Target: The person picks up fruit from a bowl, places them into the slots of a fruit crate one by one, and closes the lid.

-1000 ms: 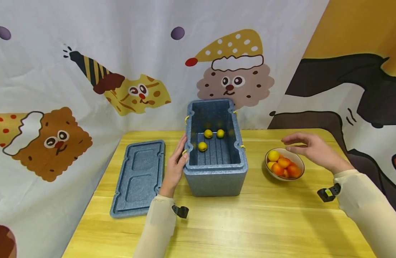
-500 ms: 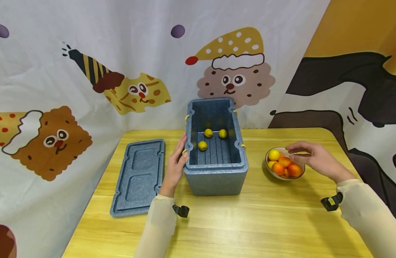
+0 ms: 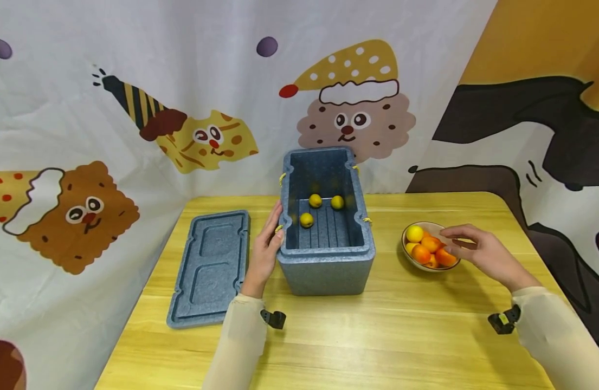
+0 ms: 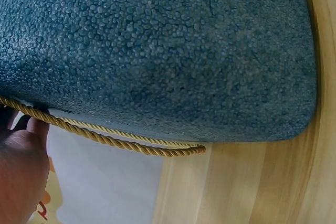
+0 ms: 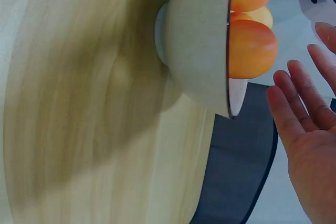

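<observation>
Oranges point(image 3: 420, 254) lie with yellow fruit point(image 3: 414, 234) in a bowl point(image 5: 197, 40) on the table point(image 3: 328, 341). At its rim, the right hand point(image 3: 487, 252) has its fingers parted, apparently holding nothing. Picking out a fruit seems the step in hand; the next move calls for closing fingers and thumb around one. Straight-fingered, the left hand point(image 3: 265, 254) rests against the blue-grey box point(image 3: 326, 276).

Against my left hand point(image 3: 265, 257), the box point(image 3: 327, 276) looks like moulded foam, matt and pebbled, with a twisted cord point(image 4: 115, 141) of faintly shiny fibre along its side. Left of the box, the lid point(image 3: 213, 271) has the same foam look; right of it, smooth, glossy fruits point(image 5: 253, 50) sit in a ceramic-looking bowl point(image 5: 197, 51). Under the box is a smooth wood-grained tabletop point(image 3: 328, 341), behind it creased matt cloth point(image 3: 221, 54).
</observation>
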`<state>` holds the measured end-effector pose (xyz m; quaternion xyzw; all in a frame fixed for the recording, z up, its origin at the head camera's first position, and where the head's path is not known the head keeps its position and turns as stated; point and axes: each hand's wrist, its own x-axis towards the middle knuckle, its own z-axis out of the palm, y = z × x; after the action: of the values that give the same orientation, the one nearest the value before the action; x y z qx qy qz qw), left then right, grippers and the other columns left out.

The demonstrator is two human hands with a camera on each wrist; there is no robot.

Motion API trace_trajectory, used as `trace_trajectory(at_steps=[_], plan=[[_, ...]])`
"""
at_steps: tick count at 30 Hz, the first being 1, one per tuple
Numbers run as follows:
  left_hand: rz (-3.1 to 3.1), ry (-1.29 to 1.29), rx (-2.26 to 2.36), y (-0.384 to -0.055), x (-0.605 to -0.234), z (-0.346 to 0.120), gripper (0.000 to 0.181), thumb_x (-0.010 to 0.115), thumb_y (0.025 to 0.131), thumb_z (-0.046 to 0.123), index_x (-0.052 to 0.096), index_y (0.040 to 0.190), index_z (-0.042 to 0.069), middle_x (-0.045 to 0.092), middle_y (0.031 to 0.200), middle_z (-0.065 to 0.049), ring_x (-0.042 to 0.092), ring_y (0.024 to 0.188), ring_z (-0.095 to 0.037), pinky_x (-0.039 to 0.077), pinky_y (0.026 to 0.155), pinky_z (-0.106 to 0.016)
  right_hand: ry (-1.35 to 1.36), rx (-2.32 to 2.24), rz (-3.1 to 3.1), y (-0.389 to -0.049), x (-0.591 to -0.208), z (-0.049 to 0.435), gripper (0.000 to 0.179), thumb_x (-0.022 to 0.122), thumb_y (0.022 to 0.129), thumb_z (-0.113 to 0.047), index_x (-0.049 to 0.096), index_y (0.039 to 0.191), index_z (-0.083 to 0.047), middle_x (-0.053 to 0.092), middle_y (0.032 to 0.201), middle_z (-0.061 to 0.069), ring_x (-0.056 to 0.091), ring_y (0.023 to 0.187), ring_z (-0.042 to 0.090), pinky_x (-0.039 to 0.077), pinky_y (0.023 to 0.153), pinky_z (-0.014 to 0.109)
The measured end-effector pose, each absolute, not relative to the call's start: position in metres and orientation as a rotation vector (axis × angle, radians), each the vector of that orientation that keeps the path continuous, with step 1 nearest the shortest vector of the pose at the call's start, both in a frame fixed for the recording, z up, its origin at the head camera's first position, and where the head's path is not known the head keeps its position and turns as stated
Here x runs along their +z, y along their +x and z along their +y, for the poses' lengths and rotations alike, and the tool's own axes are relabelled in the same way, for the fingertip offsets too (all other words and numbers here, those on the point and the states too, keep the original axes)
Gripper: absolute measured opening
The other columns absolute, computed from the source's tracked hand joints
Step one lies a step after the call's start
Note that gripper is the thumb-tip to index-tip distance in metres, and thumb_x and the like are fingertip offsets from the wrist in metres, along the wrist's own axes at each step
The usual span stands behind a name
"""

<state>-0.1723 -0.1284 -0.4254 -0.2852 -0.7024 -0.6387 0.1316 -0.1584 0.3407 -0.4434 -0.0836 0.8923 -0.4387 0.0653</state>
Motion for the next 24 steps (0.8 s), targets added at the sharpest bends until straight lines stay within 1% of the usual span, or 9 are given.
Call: trace_trajectory(at_steps=[3,7,9,11,15,18,21,24], plan=[[-2.031,-0.834,-1.848,-0.172,-0.424,-0.129,0.048,0.036,0.098,-0.013,0.025,0.144,-0.020,0.017,0.152,-0.037,0.013,0.142,-0.049,0.019,0.114,-0.041,-0.276,-1.336,2.711,-0.158,-0.447,0.340,0.041,0.066,0.096,-0.024,0.059,0.129,0.000,0.051,0.132,0.016,0.050,0.118,0.037,0.040,0.082,0.007],[-2.038,-0.828,-1.842,-0.171,-0.424,-0.129,0.050,0.037,0.096,-0.015,0.025,0.144,-0.020,0.017,0.152,-0.037,0.013,0.142,-0.049,0.020,0.114,-0.038,-0.328,-1.312,2.743,-0.156,-0.454,0.339,0.037,0.068,0.094,-0.019,0.062,0.125,-0.001,0.055,0.127,0.015,0.055,0.112,0.025,0.041,0.085,0.009],[-2.049,-0.819,-1.837,-0.172,-0.424,-0.129,0.051,0.037,0.095,-0.015,0.025,0.144,-0.020,0.018,0.153,-0.035,0.013,0.142,-0.048,0.020,0.114,-0.037,-0.335,-1.286,2.755,-0.155,-0.457,0.340,0.035,0.069,0.093,-0.020,0.064,0.124,-0.002,0.056,0.125,0.014,0.055,0.109,0.021,0.042,0.085,0.010],[-2.060,-0.807,-1.838,-0.171,-0.425,-0.129,0.051,0.037,0.096,-0.014,0.025,0.145,-0.019,0.019,0.154,-0.033,0.014,0.143,-0.047,0.021,0.114,-0.038,-0.334,-1.262,2.762,-0.153,-0.459,0.340,0.035,0.070,0.093,-0.021,0.065,0.123,-0.004,0.057,0.124,0.013,0.054,0.106,0.020,0.042,0.084,0.011],[-2.060,-0.799,-1.838,-0.172,-0.426,-0.129,0.050,0.038,0.097,-0.012,0.026,0.145,-0.018,0.019,0.155,-0.031,0.015,0.143,-0.046,0.020,0.114,-0.041,-0.337,-1.212,2.782,-0.153,-0.462,0.341,0.033,0.070,0.092,-0.023,0.066,0.121,-0.007,0.057,0.122,0.011,0.052,0.103,0.020,0.042,0.083,0.012],[-2.057,-0.804,-1.841,-0.172,-0.426,-0.129,0.051,0.038,0.096,-0.013,0.026,0.145,-0.018,0.020,0.155,-0.030,0.015,0.143,-0.046,0.020,0.114,-0.043,-0.356,-1.173,2.812,-0.153,-0.464,0.340,0.031,0.071,0.091,-0.020,0.067,0.119,-0.007,0.058,0.120,0.010,0.051,0.101,0.016,0.041,0.083,0.010],[-2.053,-0.800,-1.852,-0.172,-0.426,-0.129,0.051,0.038,0.096,-0.014,0.026,0.145,-0.018,0.020,0.155,-0.027,0.015,0.143,-0.045,0.020,0.114,-0.044,-0.379,-1.146,2.832,-0.152,-0.466,0.341,0.031,0.073,0.089,-0.016,0.067,0.118,-0.005,0.057,0.120,0.012,0.051,0.103,0.015,0.041,0.083,0.011],[-2.052,-0.791,-1.855,-0.172,-0.427,-0.129,0.050,0.038,0.097,-0.013,0.026,0.145,-0.018,0.020,0.155,-0.028,0.015,0.143,-0.046,0.020,0.114,-0.044,-0.387,-1.127,2.837,-0.152,-0.467,0.341,0.033,0.075,0.087,-0.011,0.066,0.118,-0.003,0.056,0.121,0.014,0.050,0.105,0.017,0.041,0.083,0.012]])
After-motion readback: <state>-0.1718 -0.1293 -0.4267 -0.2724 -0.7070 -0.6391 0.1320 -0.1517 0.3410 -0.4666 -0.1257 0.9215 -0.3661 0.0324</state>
